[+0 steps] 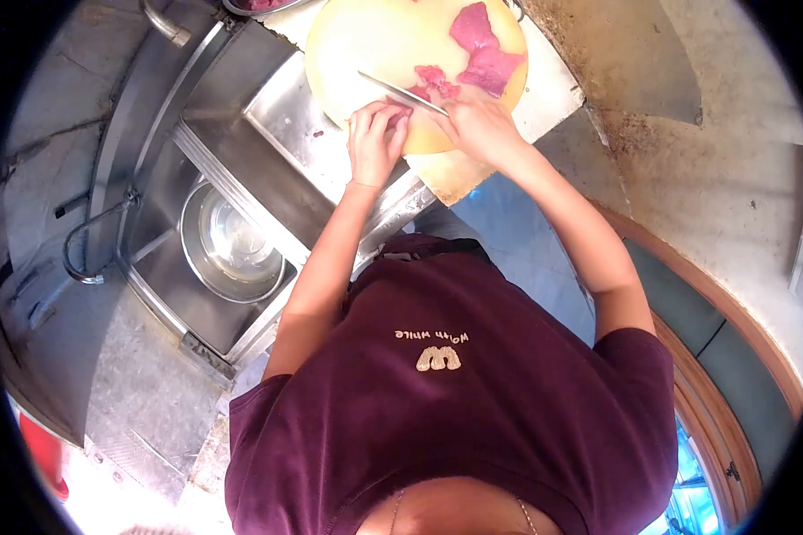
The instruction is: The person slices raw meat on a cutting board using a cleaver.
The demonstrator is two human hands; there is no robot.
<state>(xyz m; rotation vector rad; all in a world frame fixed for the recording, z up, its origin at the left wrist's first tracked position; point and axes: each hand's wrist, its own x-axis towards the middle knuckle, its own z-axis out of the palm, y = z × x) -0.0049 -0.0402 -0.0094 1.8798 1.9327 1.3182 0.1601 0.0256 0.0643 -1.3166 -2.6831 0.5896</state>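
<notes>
My right hand (pixel 484 132) is closed round the handle of a knife (pixel 400 92), its blade pointing up and left over a round yellowish cutting board (pixel 357 45). Just left of it, my left hand (pixel 375 143) has its fingers curled at the board's near edge, pressing on a piece of raw meat (pixel 401 109) beside the blade. Its fingers hide most of that piece. Small cut bits of meat (pixel 435 80) lie beyond the blade. A larger pink slab of meat (pixel 489 58) rests on the right side of the board.
A steel double sink (pixel 205 143) is on the left, with a metal bowl (pixel 263 283) in one basin. Faucets (pixel 165 25) reach over it. A metal bowl of meat (pixel 263 4) shows at the top edge. A stained wall (pixel 651 116) stands to the right.
</notes>
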